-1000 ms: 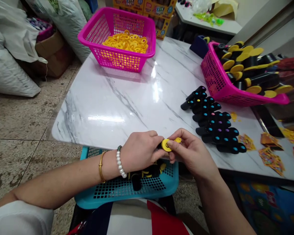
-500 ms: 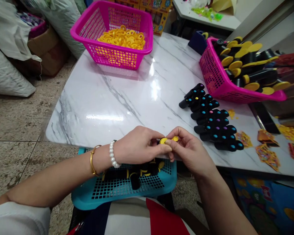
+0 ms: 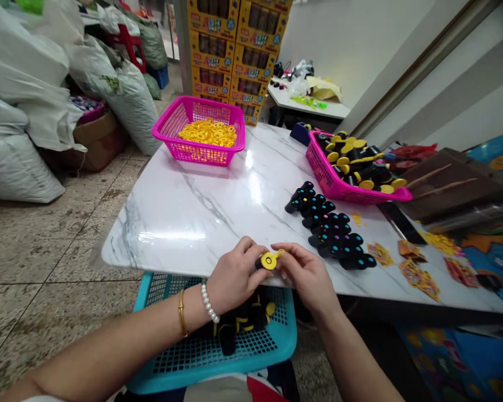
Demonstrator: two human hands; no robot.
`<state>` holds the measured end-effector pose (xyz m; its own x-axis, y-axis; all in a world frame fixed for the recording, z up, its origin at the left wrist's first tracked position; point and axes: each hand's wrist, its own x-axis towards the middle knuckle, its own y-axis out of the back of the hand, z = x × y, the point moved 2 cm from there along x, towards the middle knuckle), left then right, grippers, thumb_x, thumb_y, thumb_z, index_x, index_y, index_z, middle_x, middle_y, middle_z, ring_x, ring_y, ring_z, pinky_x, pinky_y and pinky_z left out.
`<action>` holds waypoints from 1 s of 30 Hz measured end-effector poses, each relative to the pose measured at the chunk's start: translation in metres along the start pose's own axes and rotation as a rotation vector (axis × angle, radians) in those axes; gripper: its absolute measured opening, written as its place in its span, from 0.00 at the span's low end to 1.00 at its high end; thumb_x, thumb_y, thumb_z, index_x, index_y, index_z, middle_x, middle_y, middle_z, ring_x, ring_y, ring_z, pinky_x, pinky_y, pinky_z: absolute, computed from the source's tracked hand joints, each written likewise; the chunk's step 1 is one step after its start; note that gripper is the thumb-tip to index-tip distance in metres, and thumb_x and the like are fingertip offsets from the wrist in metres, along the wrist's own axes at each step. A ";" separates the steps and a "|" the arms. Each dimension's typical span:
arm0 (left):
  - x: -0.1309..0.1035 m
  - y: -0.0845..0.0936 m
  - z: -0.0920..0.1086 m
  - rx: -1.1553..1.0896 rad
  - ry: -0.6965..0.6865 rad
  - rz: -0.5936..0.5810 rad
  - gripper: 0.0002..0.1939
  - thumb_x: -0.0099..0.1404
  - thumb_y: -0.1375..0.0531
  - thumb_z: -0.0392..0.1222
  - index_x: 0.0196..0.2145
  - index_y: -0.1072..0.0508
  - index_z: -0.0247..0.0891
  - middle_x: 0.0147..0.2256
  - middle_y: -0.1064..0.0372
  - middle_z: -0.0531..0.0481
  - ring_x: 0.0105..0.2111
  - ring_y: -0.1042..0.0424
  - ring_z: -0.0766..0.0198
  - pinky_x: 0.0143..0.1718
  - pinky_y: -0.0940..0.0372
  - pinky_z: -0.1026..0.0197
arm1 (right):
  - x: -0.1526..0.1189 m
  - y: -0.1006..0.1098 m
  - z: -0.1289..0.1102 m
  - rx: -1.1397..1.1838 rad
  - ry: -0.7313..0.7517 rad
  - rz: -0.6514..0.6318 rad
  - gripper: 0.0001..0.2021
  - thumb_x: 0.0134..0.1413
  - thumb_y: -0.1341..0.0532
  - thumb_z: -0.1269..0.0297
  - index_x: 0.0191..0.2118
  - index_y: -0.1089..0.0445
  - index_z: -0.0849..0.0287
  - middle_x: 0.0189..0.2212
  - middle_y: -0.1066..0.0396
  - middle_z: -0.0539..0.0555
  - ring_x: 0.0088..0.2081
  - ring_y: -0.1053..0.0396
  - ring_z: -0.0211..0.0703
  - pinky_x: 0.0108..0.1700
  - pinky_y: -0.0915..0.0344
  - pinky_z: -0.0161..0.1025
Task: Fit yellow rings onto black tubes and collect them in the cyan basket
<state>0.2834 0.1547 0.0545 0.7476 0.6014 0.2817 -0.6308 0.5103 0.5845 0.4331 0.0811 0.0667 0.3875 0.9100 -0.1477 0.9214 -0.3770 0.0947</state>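
My left hand (image 3: 238, 272), with a pearl bracelet at its wrist, grips a short black tube with a round yellow cap (image 3: 269, 261) facing up. Fingers of my right hand (image 3: 305, 273) pinch a small yellow ring piece (image 3: 280, 253) at the cap's right side. Both hands are over the table's front edge, close together. Below them a teal basket (image 3: 218, 364) holds several black tubes with yellow parts (image 3: 251, 315). Black pieces with mostly blue dots (image 3: 335, 229) stand in rows on the marble table (image 3: 209, 206), right of my hands.
A pink basket (image 3: 197, 157) of yellow rings stands at the back left. Another pink basket (image 3: 324, 173) holds black and yellow tubes at the right. Beyond it lie a dark phone (image 3: 401, 223) and small orange packets (image 3: 419, 279). Stacked yellow boxes (image 3: 213, 43) rise behind the table.
The view has tilted up, showing more background. The yellow cap between my hands now faces the camera more fully, and my right fingers cover less of it.
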 end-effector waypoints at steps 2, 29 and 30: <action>-0.001 -0.002 0.000 0.011 -0.018 0.004 0.13 0.64 0.43 0.41 0.47 0.33 0.40 0.39 0.39 0.49 0.36 0.34 0.63 0.40 0.33 0.56 | 0.001 0.004 -0.002 0.033 0.034 -0.015 0.15 0.57 0.41 0.53 0.38 0.27 0.62 0.26 0.31 0.51 0.25 0.36 0.35 0.28 0.38 0.33; -0.012 0.009 0.040 -0.118 -0.294 -0.528 0.19 0.56 0.36 0.53 0.40 0.27 0.39 0.31 0.31 0.49 0.29 0.32 0.65 0.28 0.36 0.65 | -0.081 0.000 0.019 -0.208 -0.038 -0.259 0.18 0.50 0.41 0.47 0.33 0.31 0.59 0.27 0.36 0.50 0.29 0.39 0.40 0.30 0.40 0.34; 0.001 0.010 0.031 -0.154 -0.259 -0.544 0.22 0.53 0.34 0.55 0.40 0.26 0.38 0.31 0.31 0.49 0.28 0.32 0.66 0.28 0.36 0.66 | -0.079 0.002 0.026 -0.303 -0.022 -0.229 0.17 0.51 0.40 0.49 0.34 0.30 0.59 0.28 0.34 0.51 0.30 0.37 0.41 0.32 0.38 0.35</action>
<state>0.2843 0.1410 0.0839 0.9843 0.0712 0.1612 -0.1534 0.7964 0.5850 0.4055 0.0038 0.0527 0.1765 0.9596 -0.2192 0.9346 -0.0935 0.3431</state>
